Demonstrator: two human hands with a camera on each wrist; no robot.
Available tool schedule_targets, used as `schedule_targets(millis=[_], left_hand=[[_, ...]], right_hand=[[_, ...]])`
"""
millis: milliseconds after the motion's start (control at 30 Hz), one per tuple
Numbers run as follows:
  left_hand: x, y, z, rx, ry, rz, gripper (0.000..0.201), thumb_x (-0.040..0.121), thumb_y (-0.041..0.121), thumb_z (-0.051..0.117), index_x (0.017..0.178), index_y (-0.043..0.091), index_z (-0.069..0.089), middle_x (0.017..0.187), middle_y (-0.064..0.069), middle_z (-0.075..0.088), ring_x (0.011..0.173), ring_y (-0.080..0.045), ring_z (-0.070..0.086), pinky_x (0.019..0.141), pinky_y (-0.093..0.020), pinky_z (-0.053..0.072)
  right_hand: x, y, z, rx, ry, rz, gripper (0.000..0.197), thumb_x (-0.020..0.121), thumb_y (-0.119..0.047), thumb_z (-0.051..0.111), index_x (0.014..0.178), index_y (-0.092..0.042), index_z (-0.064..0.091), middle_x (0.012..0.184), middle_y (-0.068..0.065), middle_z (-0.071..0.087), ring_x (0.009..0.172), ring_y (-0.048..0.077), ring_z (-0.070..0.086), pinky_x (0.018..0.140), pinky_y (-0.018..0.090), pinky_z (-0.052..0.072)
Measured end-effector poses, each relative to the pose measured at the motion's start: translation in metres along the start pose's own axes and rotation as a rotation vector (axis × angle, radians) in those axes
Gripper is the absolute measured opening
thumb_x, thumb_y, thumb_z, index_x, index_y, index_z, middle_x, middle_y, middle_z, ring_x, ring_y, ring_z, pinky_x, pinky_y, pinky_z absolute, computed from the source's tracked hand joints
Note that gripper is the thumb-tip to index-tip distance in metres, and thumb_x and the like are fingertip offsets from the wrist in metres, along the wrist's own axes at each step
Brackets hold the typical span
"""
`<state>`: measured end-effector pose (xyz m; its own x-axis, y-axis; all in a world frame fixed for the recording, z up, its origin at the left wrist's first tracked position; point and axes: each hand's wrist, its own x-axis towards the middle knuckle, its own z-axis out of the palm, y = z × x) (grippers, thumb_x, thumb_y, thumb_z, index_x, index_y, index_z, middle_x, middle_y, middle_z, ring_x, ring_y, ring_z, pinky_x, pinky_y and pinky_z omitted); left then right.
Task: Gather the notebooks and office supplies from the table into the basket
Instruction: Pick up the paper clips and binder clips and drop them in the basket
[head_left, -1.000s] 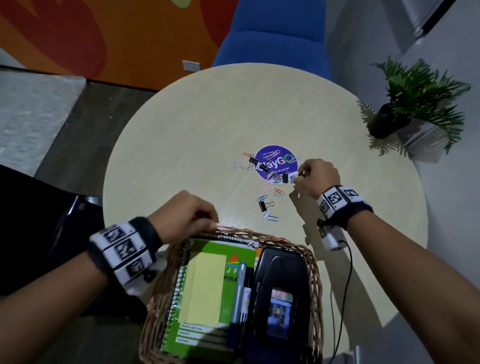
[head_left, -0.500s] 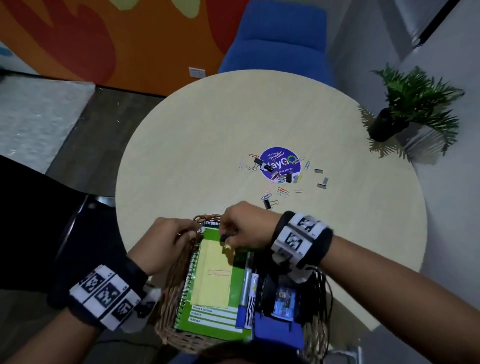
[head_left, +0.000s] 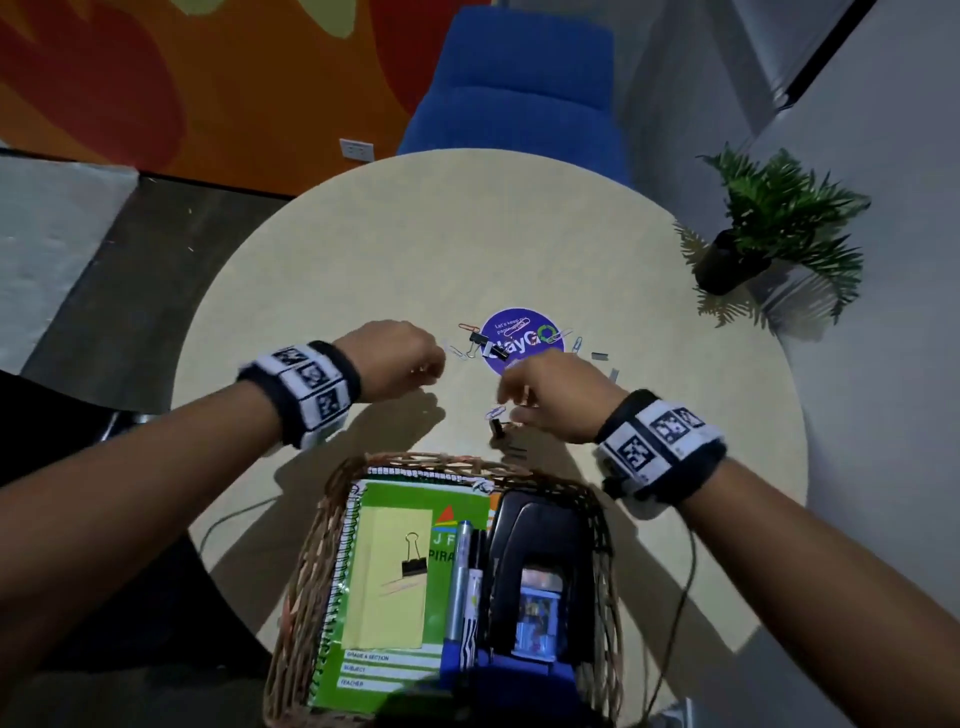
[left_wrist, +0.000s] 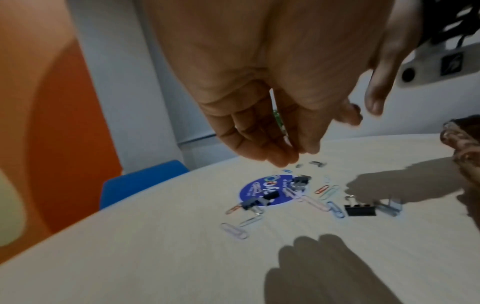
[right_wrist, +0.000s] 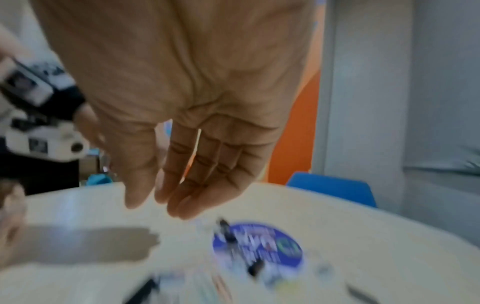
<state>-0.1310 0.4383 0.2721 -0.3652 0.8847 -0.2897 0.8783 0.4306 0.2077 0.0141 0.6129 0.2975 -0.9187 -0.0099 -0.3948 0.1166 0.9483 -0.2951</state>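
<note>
Hands over the clips (head_left: 475, 345) on the table (head_left: 363, 249).
We hold our left hand (head_left: 397, 358) and right hand (head_left: 558, 397) above them, fingers loose, seemingly empty though blurred; the basket (head_left: 311, 566) holds a notebook (head_left: 387, 670).

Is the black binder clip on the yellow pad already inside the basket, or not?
Inside: the binder clip lies on the yellow pad, within the basket rim.
</note>
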Motion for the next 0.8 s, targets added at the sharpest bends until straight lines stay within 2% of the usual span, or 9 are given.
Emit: schedule_targets(millis=[100,167,300,433,533,633,800], left_hand=[[0.039,0.030,0.005,0.054,-0.124,0.092,0.016,0.087,0.020,0.054,0.094,0.014,0.068,0.097,-0.010,0.070,0.089,-0.030,0.064,0.078,-0.035,0.052],[0.063,0.051,0.015,0.109,-0.229,0.104,0.019,0.087,0.023,0.055,0.095,0.011,0.068,0.097,-0.014,0.070,0.089,-0.033,0.064,0.076,-0.035,0.050],[0.098,0.075,0.034,0.135,-0.379,0.119,0.027,0.088,0.024,0.055,0.098,0.002,0.067,0.098,-0.020,0.069,0.091,-0.037,0.063,0.076,-0.036,0.048],[0.114,0.078,0.047,0.166,-0.425,0.084,0.022,0.081,0.025,0.065,0.097,0.010,0.069,0.093,-0.013,0.071,0.087,-0.032,0.066,0.074,-0.036,0.054],[0.115,0.079,0.052,0.175,-0.442,0.051,0.024,0.078,0.025,0.068,0.097,0.012,0.069,0.091,-0.011,0.070,0.083,-0.030,0.065,0.073,-0.035,0.053],[0.113,0.078,0.057,0.149,-0.465,-0.017,0.020,0.075,0.023,0.070,0.091,0.013,0.071,0.087,-0.009,0.070,0.076,-0.028,0.063,0.073,-0.034,0.055],[0.108,0.076,0.056,0.098,-0.482,-0.044,0.015,0.071,0.020,0.072,0.085,0.020,0.073,0.088,-0.006,0.070,0.081,-0.028,0.067,0.073,-0.034,0.055]], right_hand=[[0.000,0.038,0.016,-0.046,-0.106,0.118,0.014,0.080,-0.031,0.067,0.090,-0.021,0.067,0.087,0.000,0.066,0.085,0.021,0.061,0.067,0.026,0.040],[0.006,0.051,0.036,-0.048,-0.176,0.146,0.014,0.076,-0.033,0.070,0.083,-0.022,0.066,0.086,0.001,0.068,0.083,0.024,0.063,0.065,0.026,0.039],[0.027,0.062,0.064,-0.044,-0.211,0.093,0.019,0.072,-0.035,0.072,0.075,-0.024,0.057,0.083,0.003,0.066,0.080,0.028,0.061,0.063,0.029,0.039],[0.039,0.060,0.077,-0.058,-0.173,0.020,0.024,0.074,-0.039,0.070,0.082,-0.018,0.061,0.081,0.005,0.064,0.075,0.028,0.058,0.063,0.030,0.039],[0.040,0.058,0.081,-0.053,-0.151,0.003,0.016,0.078,-0.034,0.064,0.083,-0.018,0.062,0.086,0.009,0.068,0.079,0.032,0.062,0.067,0.033,0.044],[0.039,0.059,0.083,-0.005,-0.135,0.018,0.008,0.079,-0.025,0.058,0.077,-0.019,0.062,0.084,0.009,0.069,0.080,0.033,0.062,0.067,0.034,0.046],[0.030,0.065,0.076,0.048,-0.110,0.086,0.011,0.078,-0.025,0.058,0.076,-0.018,0.065,0.079,0.004,0.069,0.075,0.027,0.061,0.068,0.034,0.051]])
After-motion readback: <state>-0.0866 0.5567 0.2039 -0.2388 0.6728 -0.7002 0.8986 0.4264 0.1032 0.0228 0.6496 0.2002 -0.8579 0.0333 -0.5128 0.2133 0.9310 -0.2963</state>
